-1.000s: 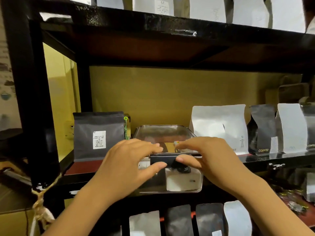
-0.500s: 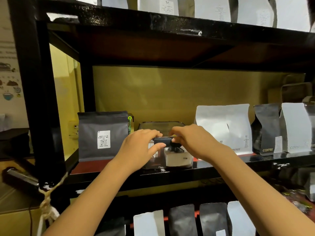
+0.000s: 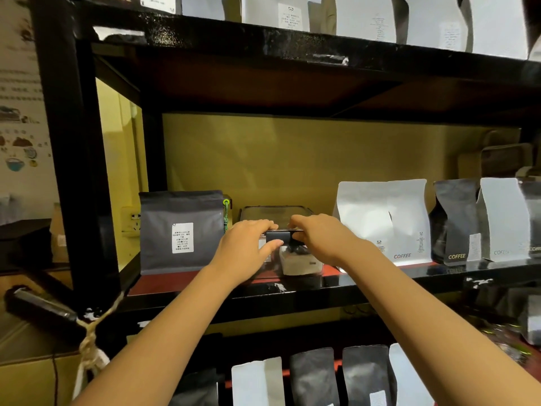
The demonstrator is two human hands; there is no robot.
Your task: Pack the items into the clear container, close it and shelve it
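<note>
The clear container [image 3: 301, 263] stands on the middle shelf [image 3: 366, 281] between a grey bag and a white bag. Its lid is on, with a black latch [image 3: 278, 236] at the near end. A white box and a dark item show through its wall. My left hand [image 3: 248, 244] grips the container's near left corner, fingers over the lid and thumb beside the latch. My right hand [image 3: 319, 237] grips the near right corner the same way. Both arms reach forward, and the hands hide much of the container's front.
A grey coffee bag [image 3: 181, 230] stands just left of the container and a white one [image 3: 383, 221] just right, with more bags further right. The black rack post [image 3: 76, 159] rises at the left. Bags fill the shelves above and below.
Both hands have carried the container forward and set it deep on the middle shelf, between the grey and white bags. The arms are now stretched further out.
</note>
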